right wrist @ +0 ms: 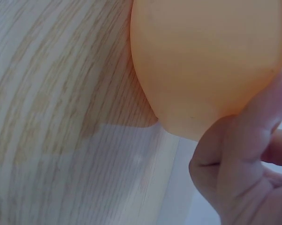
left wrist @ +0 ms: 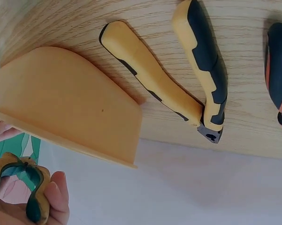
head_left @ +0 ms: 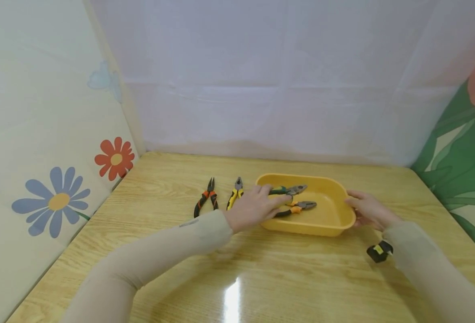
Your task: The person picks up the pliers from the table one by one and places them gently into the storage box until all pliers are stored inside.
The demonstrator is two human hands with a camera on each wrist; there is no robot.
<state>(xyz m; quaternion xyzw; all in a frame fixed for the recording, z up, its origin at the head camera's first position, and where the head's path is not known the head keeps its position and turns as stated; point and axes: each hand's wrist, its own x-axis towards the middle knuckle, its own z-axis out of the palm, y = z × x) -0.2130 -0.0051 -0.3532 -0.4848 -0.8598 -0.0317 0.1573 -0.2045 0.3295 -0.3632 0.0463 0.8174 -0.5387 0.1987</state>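
Observation:
My left hand (head_left: 253, 208) holds combination pliers with green and yellow handles (left wrist: 36, 192) at the left part of a yellow plastic basin (head_left: 328, 231). The pliers' grey head points right, over the inside of the basin. Below it in the head view, pliers with black and orange handles (head_left: 295, 210) lie in the basin, partly hidden by my left hand. At the basin's right end, my right hand (head_left: 368, 208) grips the rim, thumb against the outer wall in the right wrist view.
Yellow-and-black pliers (head_left: 235, 197) lie on the wooden table (head_left: 172, 179) left of the basin. Farther left are long-nosed pliers with black and orange handles (head_left: 209, 197). A small black object with a yellow patch (head_left: 380, 251) is beside the right sleeve. A pale cloth (head_left: 261, 121) hangs behind.

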